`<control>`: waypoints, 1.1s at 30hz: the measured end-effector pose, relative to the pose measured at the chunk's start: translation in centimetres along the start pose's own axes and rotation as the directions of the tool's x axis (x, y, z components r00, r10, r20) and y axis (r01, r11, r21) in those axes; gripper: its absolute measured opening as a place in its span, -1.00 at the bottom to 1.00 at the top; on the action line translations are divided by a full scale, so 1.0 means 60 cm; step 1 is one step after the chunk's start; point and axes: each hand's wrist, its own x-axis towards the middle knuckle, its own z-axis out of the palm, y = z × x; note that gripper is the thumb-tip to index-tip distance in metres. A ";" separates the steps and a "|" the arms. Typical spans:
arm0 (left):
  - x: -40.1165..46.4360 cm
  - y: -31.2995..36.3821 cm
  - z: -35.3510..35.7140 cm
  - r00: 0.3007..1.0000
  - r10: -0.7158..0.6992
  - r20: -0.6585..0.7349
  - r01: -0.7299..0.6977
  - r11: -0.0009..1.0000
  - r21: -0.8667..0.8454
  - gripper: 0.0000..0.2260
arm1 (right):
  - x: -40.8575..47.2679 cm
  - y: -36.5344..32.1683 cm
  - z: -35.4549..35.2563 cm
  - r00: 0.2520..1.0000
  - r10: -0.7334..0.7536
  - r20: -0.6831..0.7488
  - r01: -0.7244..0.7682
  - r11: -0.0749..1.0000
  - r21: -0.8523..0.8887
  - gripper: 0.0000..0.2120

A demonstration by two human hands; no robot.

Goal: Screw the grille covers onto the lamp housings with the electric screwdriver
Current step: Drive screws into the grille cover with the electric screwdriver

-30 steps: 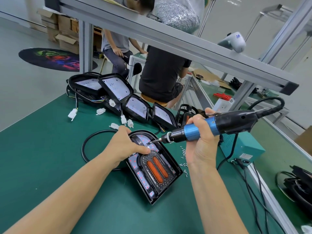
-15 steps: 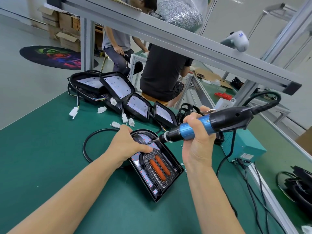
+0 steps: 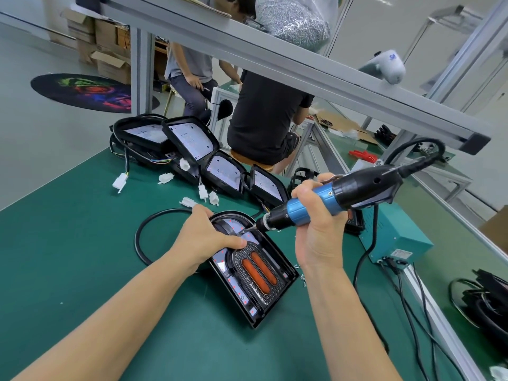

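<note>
Item — black arched lamp housing (image 3: 275,295) with perforated grille cover (image 3: 248,253), flat on green mat (image 3: 68,243); pinned under left hand (image 3: 204,239). Blue-black electric screwdriver (image 3: 330,198) is gripped by right hand (image 3: 316,229) — bit is best kept square to the screw.

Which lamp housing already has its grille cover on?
The lamp housing lying flat under the left hand, nearest the camera: its black grille with two orange strips is fitted. The housings behind show bare white boards.
</note>
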 end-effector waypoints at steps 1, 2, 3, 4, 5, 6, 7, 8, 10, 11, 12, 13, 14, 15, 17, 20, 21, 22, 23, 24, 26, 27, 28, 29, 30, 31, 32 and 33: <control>0.000 -0.001 0.000 1.000 0.001 -0.002 -0.001 1.000 -0.001 -0.27 | 0.001 0.001 0.000 1.000 -0.006 0.015 0.006 1.000 0.004 -0.70; 0.000 -0.001 0.000 1.000 0.002 -0.005 -0.002 1.000 0.000 -0.27 | 0.001 0.001 0.000 0.999 -0.012 0.037 0.012 1.000 -0.003 -0.69; 0.001 -0.001 0.000 1.000 0.003 -0.009 -0.003 1.000 0.000 -0.27 | 0.001 0.002 0.001 0.998 -0.017 0.061 0.017 1.000 -0.008 -0.68; 0.001 -0.001 0.000 1.000 0.003 -0.012 -0.003 1.000 0.000 -0.27 | 0.001 0.002 0.001 0.996 -0.021 0.083 0.022 1.000 -0.015 -0.67; 0.002 -0.001 0.000 1.000 0.003 -0.013 -0.002 1.000 0.001 -0.26 | 0.002 0.003 0.000 0.994 -0.026 0.102 0.028 0.999 -0.019 -0.67; 0.002 -0.001 0.001 1.000 0.001 -0.013 -0.001 1.000 0.002 -0.26 | 0.002 0.003 0.000 0.992 -0.030 0.121 0.033 0.999 -0.025 -0.67; 0.002 -0.001 0.001 1.000 0.000 -0.014 0.000 1.000 0.004 -0.26 | 0.002 0.002 0.000 0.990 -0.032 0.140 0.036 0.999 -0.027 -0.67; 0.003 -0.001 0.001 1.000 0.000 -0.016 0.001 1.000 0.003 -0.27 | 0.002 0.002 0.000 0.988 -0.031 0.153 0.035 0.999 -0.026 -0.67; 0.004 -0.001 0.002 1.000 0.000 -0.018 0.000 1.000 -0.004 -0.28 | 0.001 0.002 -0.003 0.985 -0.024 0.173 0.027 1.000 -0.015 -0.68; 0.004 -0.001 0.003 1.000 0.001 -0.019 -0.001 1.000 -0.007 -0.29 | 0.001 0.002 -0.003 0.983 -0.023 0.181 0.026 1.000 -0.014 -0.69; 0.004 -0.002 0.004 1.000 0.003 -0.021 -0.003 1.000 -0.010 -0.29 | 0.001 0.003 -0.004 0.982 -0.024 0.186 0.028 0.999 -0.019 -0.70; 0.005 -0.002 0.005 1.000 0.005 -0.023 -0.005 1.000 -0.011 -0.29 | 0.001 0.003 -0.004 0.981 -0.025 0.191 0.030 0.999 -0.026 -0.70; 0.005 -0.003 0.005 1.000 0.006 -0.024 -0.006 1.000 -0.011 -0.29 | 0.001 0.003 -0.004 0.981 -0.024 0.192 0.031 0.999 -0.034 -0.70; 0.005 -0.003 0.005 1.000 0.006 -0.024 -0.006 1.000 -0.010 -0.28 | 0.001 0.003 -0.004 0.982 -0.026 0.185 0.034 0.999 -0.041 -0.69; 0.007 -0.005 0.005 1.000 0.000 -0.020 0.000 1.000 -0.010 -0.28 | 0.000 0.003 -0.006 0.987 -0.029 0.155 0.035 0.999 -0.040 -0.67; 0.008 -0.009 0.004 1.000 -0.021 -0.012 0.020 1.000 -0.014 -0.26 | -0.003 0.008 -0.011 0.994 -0.013 0.110 0.013 1.000 -0.001 -0.62; 0.008 -0.010 0.003 1.000 -0.026 -0.008 0.026 1.000 -0.015 -0.25 | -0.004 0.009 -0.011 0.997 -0.004 0.082 0.004 1.000 0.006 -0.60; 0.008 -0.011 0.001 0.999 -0.032 -0.003 0.032 0.999 -0.014 -0.25 | -0.003 0.010 -0.011 0.999 0.004 0.044 -0.005 1.000 0.015 -0.59; 0.009 -0.013 -0.001 0.999 -0.039 0.001 0.039 0.999 -0.012 -0.25 | -0.003 0.011 -0.011 1.000 0.011 -0.002 -0.011 0.999 0.030 -0.58; 0.011 -0.015 -0.003 0.999 -0.045 0.006 0.045 0.999 -0.009 -0.25 | -0.002 0.011 -0.011 0.999 0.019 -0.048 -0.016 0.998 0.054 -0.59; 0.012 -0.022 -0.007 0.998 -0.065 0.016 0.065 0.998 -0.001 -0.27 | 0.000 0.007 -0.017 0.993 0.024 -0.117 -0.010 0.993 0.119 -0.62; 0.012 -0.025 -0.009 0.997 -0.071 0.016 0.071 0.997 0.006 -0.30 | 0.002 0.003 -0.022 0.989 0.017 -0.144 0.004 0.990 0.144 -0.65; 0.012 -0.027 -0.010 0.997 -0.077 0.014 0.077 0.997 0.011 -0.33 | 0.004 -0.003 -0.028 0.986 0.003 -0.169 0.024 0.988 0.155 -0.66; 0.013 -0.029 -0.012 0.996 -0.083 0.015 0.083 0.997 0.011 -0.33 | 0.006 -0.009 -0.034 0.982 -0.016 -0.189 0.046 0.987 0.156 -0.67; 0.014 -0.029 -0.013 0.996 -0.089 0.017 0.088 0.996 0.009 -0.31 | 0.009 -0.016 -0.041 0.978 -0.037 -0.206 0.070 0.985 0.155 -0.68; 0.016 -0.030 -0.015 0.995 -0.095 0.020 0.095 0.995 0.010 -0.28 | 0.012 -0.023 -0.048 0.973 -0.057 -0.223 0.093 0.983 0.155 -0.68; 0.017 -0.030 -0.016 0.995 -0.100 0.023 0.099 0.995 0.013 -0.26 | 0.014 -0.031 -0.057 0.967 -0.073 -0.245 0.113 0.982 0.153 -0.68; 0.018 -0.030 -0.018 0.994 -0.104 0.026 0.103 0.995 0.015 -0.26 | 0.016 -0.039 -0.066 0.959 -0.084 -0.271 0.127 0.981 0.145 -0.68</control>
